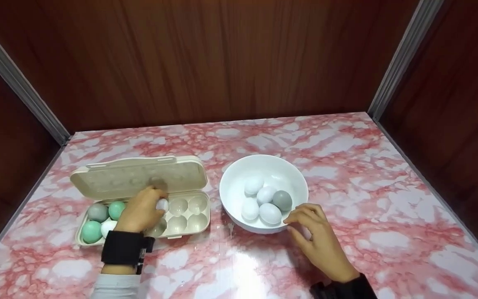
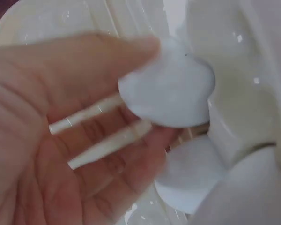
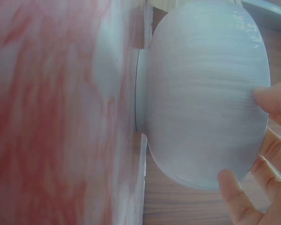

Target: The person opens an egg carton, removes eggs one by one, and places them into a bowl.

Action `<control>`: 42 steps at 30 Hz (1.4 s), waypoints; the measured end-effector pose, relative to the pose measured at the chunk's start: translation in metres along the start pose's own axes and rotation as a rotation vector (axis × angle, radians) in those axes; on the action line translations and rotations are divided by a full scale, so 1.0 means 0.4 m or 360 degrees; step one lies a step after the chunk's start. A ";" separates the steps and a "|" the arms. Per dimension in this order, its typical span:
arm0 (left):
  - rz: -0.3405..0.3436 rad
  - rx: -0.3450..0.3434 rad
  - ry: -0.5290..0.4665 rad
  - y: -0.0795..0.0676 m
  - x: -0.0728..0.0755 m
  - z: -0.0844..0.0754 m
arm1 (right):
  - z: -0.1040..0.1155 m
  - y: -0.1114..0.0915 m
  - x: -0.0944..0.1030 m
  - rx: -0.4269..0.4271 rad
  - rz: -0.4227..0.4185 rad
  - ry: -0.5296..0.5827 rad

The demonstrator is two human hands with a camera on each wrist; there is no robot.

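Pinching a white egg (image 1: pixel 162 205) at the lower left of the frame, the left hand (image 1: pixel 139 211) has thumb and fingertips clamped on the shell. Whether the egg already rests in a cup is unclear. Around it lies the carton (image 1: pixel 187 214), its lid (image 1: pixel 139 179) tipped up behind; a gray egg (image 1: pixel 98 212), two green eggs (image 1: pixel 91 231) and another white one (image 1: pixel 108 227) sit at its left end, and four unfilled cups (image 1: pixel 197 223) show at its right end. The step in hand looks like seating the pinched egg; that would call for settling it into its cup, then spreading thumb and fingers without nudging the neighbours.

Near the middle of the frame, the bowl (image 1: pixel 280 169) holds four white eggs (image 1: pixel 270 213) and a darker gray one (image 1: pixel 282 200). At its lower right rim the right hand (image 1: pixel 321 246) has bent fingers, apart from the thumb, with no egg between; contact with the rim is hard to judge. A later pick there would call for those fingers to reach over the rim. Beyond spreads a pink marbled tabletop (image 1: pixel 367 174), with wood-grain panels (image 1: pixel 230 62) across the upper frame.
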State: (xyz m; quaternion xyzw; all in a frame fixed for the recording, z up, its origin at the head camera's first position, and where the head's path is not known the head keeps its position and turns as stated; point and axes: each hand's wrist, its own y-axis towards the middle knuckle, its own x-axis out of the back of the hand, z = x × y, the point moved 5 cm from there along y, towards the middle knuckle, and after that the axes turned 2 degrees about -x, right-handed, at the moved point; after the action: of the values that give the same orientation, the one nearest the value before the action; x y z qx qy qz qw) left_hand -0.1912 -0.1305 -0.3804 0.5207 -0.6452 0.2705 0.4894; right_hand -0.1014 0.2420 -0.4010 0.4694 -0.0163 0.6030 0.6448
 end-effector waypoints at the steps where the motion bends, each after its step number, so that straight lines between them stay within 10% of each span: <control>1: -0.0008 0.0008 0.0009 -0.001 -0.001 -0.001 | 0.000 0.000 0.000 -0.0006 0.0005 -0.0002; 42: -0.0185 0.0026 0.0023 -0.025 0.020 -0.026 | 0.002 0.001 0.000 0.0034 -0.0011 -0.0001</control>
State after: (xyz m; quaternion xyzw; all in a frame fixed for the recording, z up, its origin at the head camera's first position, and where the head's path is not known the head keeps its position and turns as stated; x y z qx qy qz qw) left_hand -0.1779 -0.1279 -0.3708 0.5593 -0.6080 0.2506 0.5047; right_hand -0.1015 0.2416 -0.4002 0.4764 -0.0085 0.6009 0.6419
